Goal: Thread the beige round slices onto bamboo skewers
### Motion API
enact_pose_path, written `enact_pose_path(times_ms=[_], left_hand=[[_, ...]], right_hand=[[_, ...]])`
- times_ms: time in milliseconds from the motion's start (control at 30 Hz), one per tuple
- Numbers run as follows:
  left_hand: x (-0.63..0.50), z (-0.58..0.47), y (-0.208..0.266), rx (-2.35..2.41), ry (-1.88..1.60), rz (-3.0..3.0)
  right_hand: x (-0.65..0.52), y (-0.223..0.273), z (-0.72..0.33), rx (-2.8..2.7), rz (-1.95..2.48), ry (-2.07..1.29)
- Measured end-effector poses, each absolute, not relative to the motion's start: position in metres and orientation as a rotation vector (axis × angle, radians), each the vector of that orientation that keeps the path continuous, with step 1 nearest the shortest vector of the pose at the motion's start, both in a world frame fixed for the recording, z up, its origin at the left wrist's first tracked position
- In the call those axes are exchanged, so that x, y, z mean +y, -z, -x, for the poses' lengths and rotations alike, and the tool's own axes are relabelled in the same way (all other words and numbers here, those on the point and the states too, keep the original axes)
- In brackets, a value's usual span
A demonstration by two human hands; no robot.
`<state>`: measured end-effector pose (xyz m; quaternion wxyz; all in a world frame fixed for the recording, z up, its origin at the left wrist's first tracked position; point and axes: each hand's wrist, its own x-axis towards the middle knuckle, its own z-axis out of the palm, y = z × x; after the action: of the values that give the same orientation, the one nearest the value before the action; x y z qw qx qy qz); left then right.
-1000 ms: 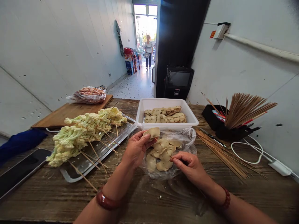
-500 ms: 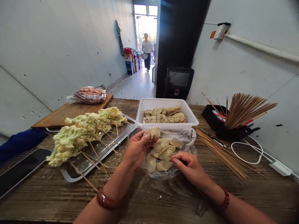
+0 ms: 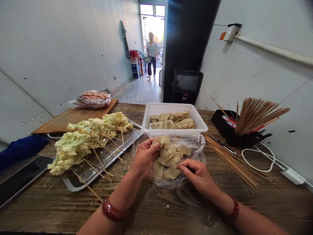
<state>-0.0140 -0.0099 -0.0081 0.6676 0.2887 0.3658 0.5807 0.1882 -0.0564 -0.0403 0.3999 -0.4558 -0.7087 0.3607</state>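
My left hand (image 3: 146, 156) pinches a flat, round beige slice (image 3: 164, 140), of a food I cannot identify, between thumb and fingers. My right hand (image 3: 199, 174) is closed on a thin bamboo skewer (image 3: 178, 165), of which only a little shows at the fingertips. Overlapping beige slices (image 3: 174, 160) sit at the skewer's end between my hands; how many are threaded on it is unclear. Below, more loose slices (image 3: 171, 174) lie in a clear plastic bag (image 3: 198, 143). Just behind the bag stands a white plastic tub (image 3: 175, 132) containing skewered slices (image 3: 168, 124).
On the left, skewered cauliflower (image 3: 80, 140) rests on a metal tray (image 3: 73, 186), near a phone (image 3: 24, 179) and a cutting board (image 3: 56, 119) with bagged meat (image 3: 91, 99). Loose skewers (image 3: 234, 163) and a black holder (image 3: 220, 122) lie right. A person (image 3: 152, 52) stands in the doorway.
The slice in my left hand has tilted and come slightly lower, closer to the skewered slices. My right hand has barely moved. The person in the doorway has shifted slightly left.
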Motion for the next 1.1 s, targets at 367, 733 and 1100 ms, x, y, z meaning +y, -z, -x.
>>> enact_pose_path(times_ms=[367,733,1100], left_hand=[[-0.0068,0.0160,0.0114,0.801,-1.351,-0.637],[-0.0061,0.0144,0.0121,0.863,-1.364,-0.629],[-0.0075,0.0130,0.0080,0.949,-1.335,-0.649]], right_hand=[[-0.0580,0.0394,-0.1844,-1.712,1.170,-0.917],[-0.0584,0.0374,-0.1820,-1.700,1.174,-0.970],[-0.0582,0.0401,-0.1818,-1.696,1.214,-1.018]])
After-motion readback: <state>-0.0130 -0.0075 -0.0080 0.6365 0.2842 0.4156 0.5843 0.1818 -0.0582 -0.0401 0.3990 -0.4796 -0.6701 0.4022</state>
